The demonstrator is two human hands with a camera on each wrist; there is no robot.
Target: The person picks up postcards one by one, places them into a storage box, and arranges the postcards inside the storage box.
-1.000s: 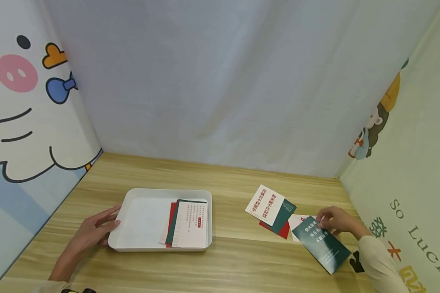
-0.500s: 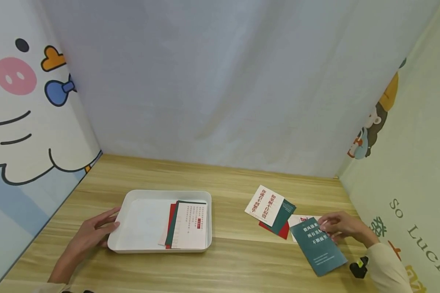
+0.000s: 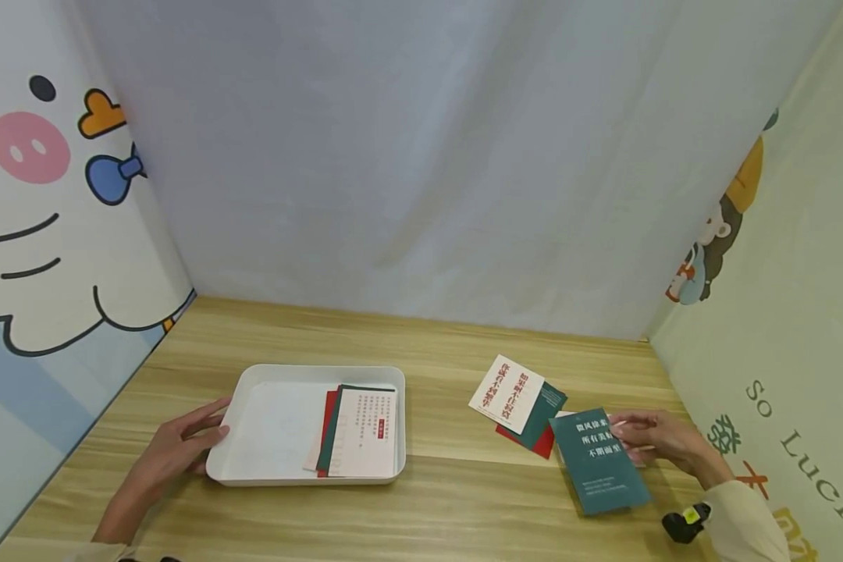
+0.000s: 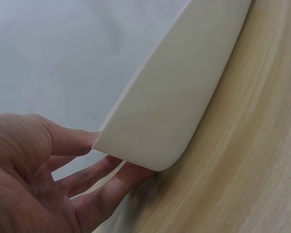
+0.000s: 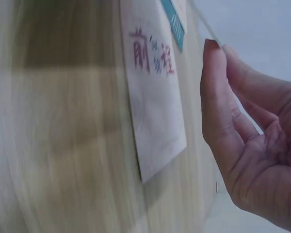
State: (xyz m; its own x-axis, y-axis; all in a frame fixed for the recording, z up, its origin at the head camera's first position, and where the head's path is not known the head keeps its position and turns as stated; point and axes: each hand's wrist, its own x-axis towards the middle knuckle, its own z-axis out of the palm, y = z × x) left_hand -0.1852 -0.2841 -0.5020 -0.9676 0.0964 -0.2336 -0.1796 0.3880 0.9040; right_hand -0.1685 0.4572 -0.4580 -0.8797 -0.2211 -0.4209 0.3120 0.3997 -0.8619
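My left hand (image 3: 172,449) holds the left side of a white plastic tray (image 3: 274,429), thumb at the rim and fingers against the outer wall in the left wrist view. Inside the tray, at its right end, lie overlapping white, green and red cards (image 3: 361,433). At the right, my right hand (image 3: 663,441) pinches a dark green card (image 3: 597,476) with white lettering by its upper right edge, raised off the table. The right wrist view shows this card nearly edge-on between thumb and index finger. Beneath it a white card (image 5: 157,111) with red characters lies on the wood.
A fanned group of a white card (image 3: 507,394), a green card (image 3: 548,414) and a red card (image 3: 544,442) lies between tray and right hand. A small black object (image 3: 683,524) is by the right sleeve. Printed cloth walls border the wooden table (image 3: 435,507).
The green card has come up off the table in my right hand, turning more upright and shifting slightly left. My left hand and the tray have stayed nearly in place.
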